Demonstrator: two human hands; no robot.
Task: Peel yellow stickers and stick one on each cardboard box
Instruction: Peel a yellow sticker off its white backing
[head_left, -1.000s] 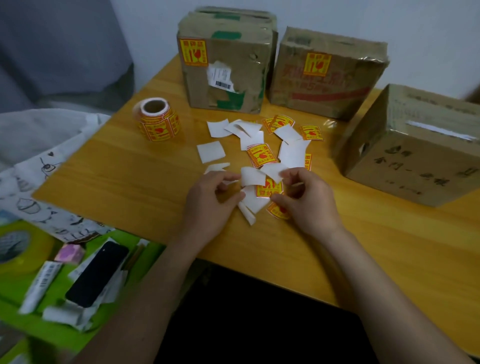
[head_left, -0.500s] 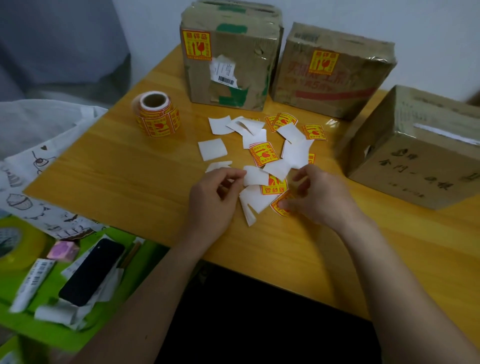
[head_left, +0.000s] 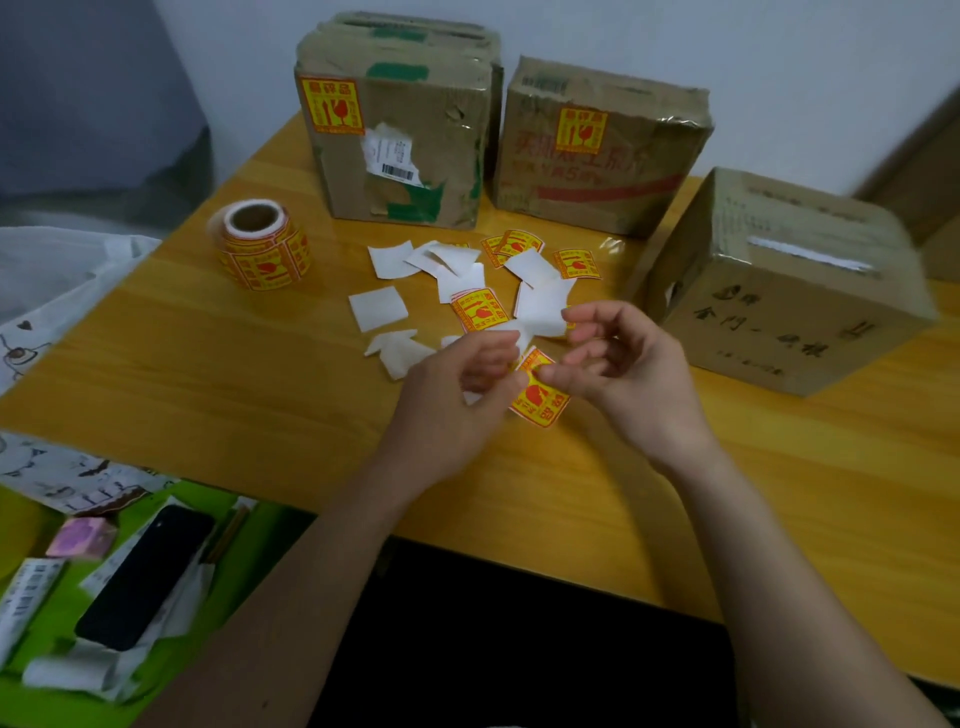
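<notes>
**Sticker lifted between both hands, third box unlabelled**

The square yellow-and-red paper sticker (head_left: 537, 397) sits at frame centre, raised just above the wooden table (head_left: 208, 374). The left hand (head_left: 457, 400) and right hand (head_left: 623, 374) both pinch its upper corner, each grip narrow and closed on it. It hangs diagonally, one corner down. The plain brown cardboard box (head_left: 789, 312) at right carries no sticker and lies nearer the right hand. Half a second ago the sticker lay lower, among the white backing scraps (head_left: 376, 309).
</notes>
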